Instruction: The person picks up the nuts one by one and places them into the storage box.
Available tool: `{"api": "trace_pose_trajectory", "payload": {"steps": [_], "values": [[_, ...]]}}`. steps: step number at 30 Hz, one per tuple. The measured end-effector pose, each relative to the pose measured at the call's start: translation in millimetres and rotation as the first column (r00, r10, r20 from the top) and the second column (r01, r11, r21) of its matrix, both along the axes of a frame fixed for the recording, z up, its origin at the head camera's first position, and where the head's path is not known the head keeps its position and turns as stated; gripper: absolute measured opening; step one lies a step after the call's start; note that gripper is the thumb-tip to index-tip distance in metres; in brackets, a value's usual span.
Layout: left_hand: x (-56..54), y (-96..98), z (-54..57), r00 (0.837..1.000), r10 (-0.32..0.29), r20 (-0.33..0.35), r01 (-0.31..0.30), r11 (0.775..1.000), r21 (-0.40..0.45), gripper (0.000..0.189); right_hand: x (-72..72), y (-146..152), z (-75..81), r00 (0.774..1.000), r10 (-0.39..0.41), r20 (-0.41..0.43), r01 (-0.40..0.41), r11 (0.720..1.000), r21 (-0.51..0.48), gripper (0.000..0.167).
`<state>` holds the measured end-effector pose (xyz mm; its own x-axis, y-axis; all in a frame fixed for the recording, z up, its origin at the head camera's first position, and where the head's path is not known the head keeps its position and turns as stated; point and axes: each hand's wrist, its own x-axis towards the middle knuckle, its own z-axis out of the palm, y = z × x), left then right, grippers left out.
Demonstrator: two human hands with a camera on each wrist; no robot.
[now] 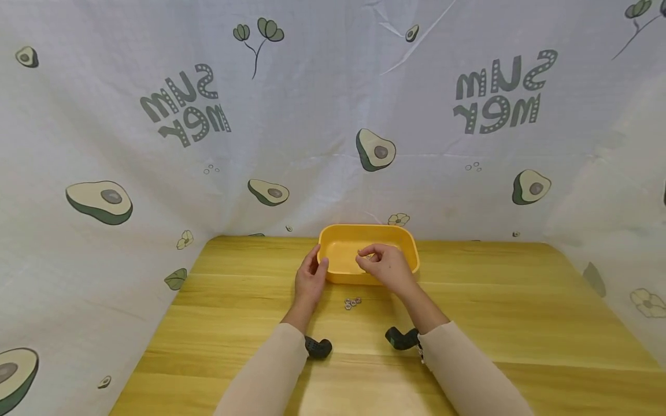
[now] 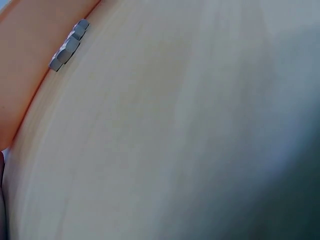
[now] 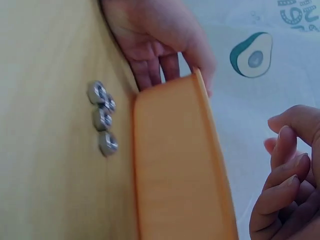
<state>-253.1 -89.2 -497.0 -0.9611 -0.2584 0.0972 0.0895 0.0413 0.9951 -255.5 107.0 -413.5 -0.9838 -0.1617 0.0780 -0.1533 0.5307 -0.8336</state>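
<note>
A yellow plastic tub (image 1: 333, 277) sits at the far edge of the table. My left hand (image 1: 310, 280) holds its left end; in the right wrist view the left hand (image 3: 160, 37) has its fingers curled about the tub's corner (image 3: 175, 150). Over the tub hovers my right hand (image 1: 387, 267), fingers loosely bent. The right wrist view shows no object between the fingertips of that right hand (image 3: 287, 175). On the table before the tub lie several small metal hex nuts (image 1: 352, 303), which also appear as nuts (image 3: 102, 119) in the right wrist view and nuts (image 2: 68, 49) in the left wrist view.
The wooden table (image 1: 484, 306) runs wide to both sides. A pale curtain (image 1: 322, 115) printed with avocados hangs behind and beside it. Dark devices (image 1: 318, 348) are strapped at both wrists, under the sleeves' ends.
</note>
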Motion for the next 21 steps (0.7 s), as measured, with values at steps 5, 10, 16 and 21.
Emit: {"api": "trace_pose_trajectory", "payload": {"steps": [5, 10, 16, 21], "values": [[0.1, -0.2, 2.0, 1.0, 0.001, 0.006, -0.001, 1.0, -0.008, 0.047, 18.4, -2.8, -11.3, 0.999, -0.022, 0.032, 0.021, 1.0, 0.018, 0.017], [-0.8, -1.5, -0.2, 1.0, -0.001, 0.003, 0.001, 1.0, -0.02, 0.048, 30.3, -4.6, -29.7, 0.996, -0.02, 0.083, 0.022, 1.0, -0.021, 0.013], [0.6, -1.4, -0.7, 1.0, -0.017, -0.005, 0.017, 1.0, -0.02, 0.048, 36.3, -0.2, -50.4, 0.993, -0.017, 0.115, 0.022, 0.999, -0.038, 0.009], [1.2, 0.2, -1.2, 1.0, -0.016, -0.004, 0.016, 1.0, -0.027, 0.048, 36.8, 3.6, -57.3, 0.992, -0.006, 0.13, 0.01, 0.999, -0.032, 0.01]]}}
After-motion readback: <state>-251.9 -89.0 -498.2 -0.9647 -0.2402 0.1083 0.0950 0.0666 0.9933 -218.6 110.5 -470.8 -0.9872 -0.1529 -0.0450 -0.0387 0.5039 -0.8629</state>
